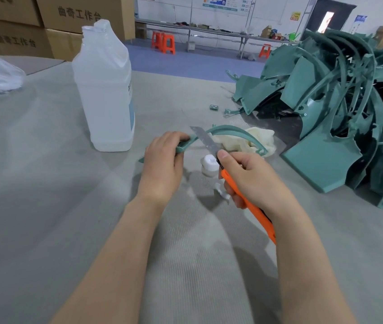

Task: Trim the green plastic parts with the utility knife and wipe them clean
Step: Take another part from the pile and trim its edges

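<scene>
While knife (pixel 229 180) and part (pixel 230 131) in hands (pixel 162 166) (pixel 250 175), "曲奇工作台" on cardboard boxes (pixel 78 22).

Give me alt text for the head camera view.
A left hand grips one end of a curved green part while the right hand holds an orange utility knife, its blade laid across the part. On the grey table are a white bottle at left, a pale cloth behind the part, and a pile of green parts at right.
</scene>
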Demonstrator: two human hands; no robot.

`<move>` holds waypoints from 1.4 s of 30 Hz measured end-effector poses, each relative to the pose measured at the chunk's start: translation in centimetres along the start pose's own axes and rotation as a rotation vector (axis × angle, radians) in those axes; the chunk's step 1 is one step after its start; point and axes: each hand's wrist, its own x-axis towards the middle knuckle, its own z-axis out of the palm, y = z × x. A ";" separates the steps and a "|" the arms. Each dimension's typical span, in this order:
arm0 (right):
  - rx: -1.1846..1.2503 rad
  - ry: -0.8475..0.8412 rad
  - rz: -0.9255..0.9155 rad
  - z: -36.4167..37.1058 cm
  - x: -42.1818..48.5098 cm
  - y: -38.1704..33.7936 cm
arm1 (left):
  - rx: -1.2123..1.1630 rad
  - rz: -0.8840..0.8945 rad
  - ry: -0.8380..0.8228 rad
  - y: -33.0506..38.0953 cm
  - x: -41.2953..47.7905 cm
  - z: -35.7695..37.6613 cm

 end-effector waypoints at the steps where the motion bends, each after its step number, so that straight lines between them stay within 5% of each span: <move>1: -0.021 -0.017 0.006 -0.1 0.0 0.1 | 0.002 0.001 0.004 -0.1 0.0 0.1; 10: -0.172 -0.120 0.034 -0.3 0.3 0.5 | 0.009 -0.072 -0.068 -1.2 -0.3 0.8; 17: -0.221 -0.036 0.101 -0.5 0.4 0.8 | 0.103 -0.012 -0.258 -1.6 -0.4 0.7; 31: -0.362 -0.158 0.138 0.3 0.2 0.5 | 0.139 -0.230 -0.303 -2.2 -0.6 1.7; 42: -0.378 -0.121 0.125 0.6 -0.1 0.0 | 0.274 -0.166 -0.281 -2.1 -1.0 2.3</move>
